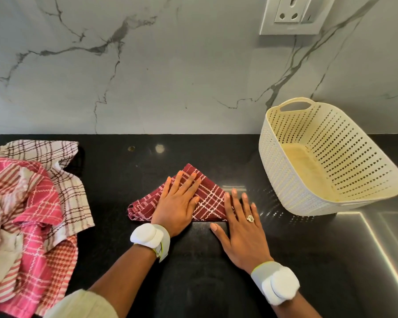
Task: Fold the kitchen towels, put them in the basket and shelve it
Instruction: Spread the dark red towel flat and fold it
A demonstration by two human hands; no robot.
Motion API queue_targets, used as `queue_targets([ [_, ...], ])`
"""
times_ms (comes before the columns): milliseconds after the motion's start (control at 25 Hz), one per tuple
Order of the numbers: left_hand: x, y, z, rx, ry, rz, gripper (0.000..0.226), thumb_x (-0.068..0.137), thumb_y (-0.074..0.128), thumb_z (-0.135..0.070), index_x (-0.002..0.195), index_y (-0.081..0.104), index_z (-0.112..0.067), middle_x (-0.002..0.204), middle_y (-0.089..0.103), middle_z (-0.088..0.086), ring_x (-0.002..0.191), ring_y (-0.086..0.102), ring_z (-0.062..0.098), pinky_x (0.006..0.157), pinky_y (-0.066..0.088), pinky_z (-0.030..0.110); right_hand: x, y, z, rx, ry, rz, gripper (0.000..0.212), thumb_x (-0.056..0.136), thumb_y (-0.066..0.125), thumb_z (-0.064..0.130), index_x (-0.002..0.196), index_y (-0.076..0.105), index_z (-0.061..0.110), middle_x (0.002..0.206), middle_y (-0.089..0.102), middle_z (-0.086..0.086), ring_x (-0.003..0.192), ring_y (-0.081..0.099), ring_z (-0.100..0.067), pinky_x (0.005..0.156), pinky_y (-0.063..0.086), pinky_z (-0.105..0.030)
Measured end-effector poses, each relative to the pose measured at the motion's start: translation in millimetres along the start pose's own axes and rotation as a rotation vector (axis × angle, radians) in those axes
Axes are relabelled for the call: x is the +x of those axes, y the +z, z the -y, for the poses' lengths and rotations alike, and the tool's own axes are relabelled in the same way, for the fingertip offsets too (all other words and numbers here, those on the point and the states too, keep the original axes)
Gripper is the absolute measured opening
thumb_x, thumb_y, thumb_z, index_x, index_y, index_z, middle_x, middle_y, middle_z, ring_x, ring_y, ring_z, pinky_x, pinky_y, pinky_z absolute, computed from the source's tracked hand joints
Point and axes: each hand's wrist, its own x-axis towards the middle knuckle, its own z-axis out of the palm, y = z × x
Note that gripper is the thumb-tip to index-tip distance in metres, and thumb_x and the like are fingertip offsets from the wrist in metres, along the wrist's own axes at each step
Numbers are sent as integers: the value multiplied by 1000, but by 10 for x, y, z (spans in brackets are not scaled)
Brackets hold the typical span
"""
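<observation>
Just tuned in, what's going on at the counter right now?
A person is folding a dark red checked towel on the black counter, left hand pressing it flat and right hand at its right edge. More unfolded towels lie heaped on the left. The cream basket on the right holds nothing.

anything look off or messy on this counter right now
The unfolded towels lie in a crumpled, overlapping heap at the counter's left edge. The cream basket sits angled to the counter's edge and holds nothing. The left hand presses flat on the folded maroon towel; nothing looks spilled or damaged.
</observation>
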Motion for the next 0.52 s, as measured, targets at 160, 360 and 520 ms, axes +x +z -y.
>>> queue_targets([
  [160, -161, 4, 27, 20, -34, -41, 60, 98, 17, -60, 150, 23, -31, 159, 9, -10, 147, -14, 14, 117, -18, 38, -82, -35, -82, -28, 28, 30, 78, 92, 6, 72, 152, -16, 27, 159, -21, 4, 145, -24, -18, 118, -14, -40],
  [360, -515, -68, -77, -29, -106, 22, 74, 90, 0, -71, 151, 19, -33, 160, 10, -11, 147, -9, 11, 118, -6, 37, 74, -152, -222, 84, 134, -57, 74, 91, 1, 65, 152, 20, 28, 161, 13, 6, 149, -1, -20, 119, -10, -43],
  [520, -735, -162, -302, -65, -210, 11, 76, 86, 0, -71, 147, 31, -37, 157, 22, -15, 142, 17, 16, 114, 20, 40, 186, -230, -125, 133, 189, -67, 57, 93, 44, 57, 140, 43, 25, 154, 31, -2, 145, 20, -27, 117, 17, -42],
])
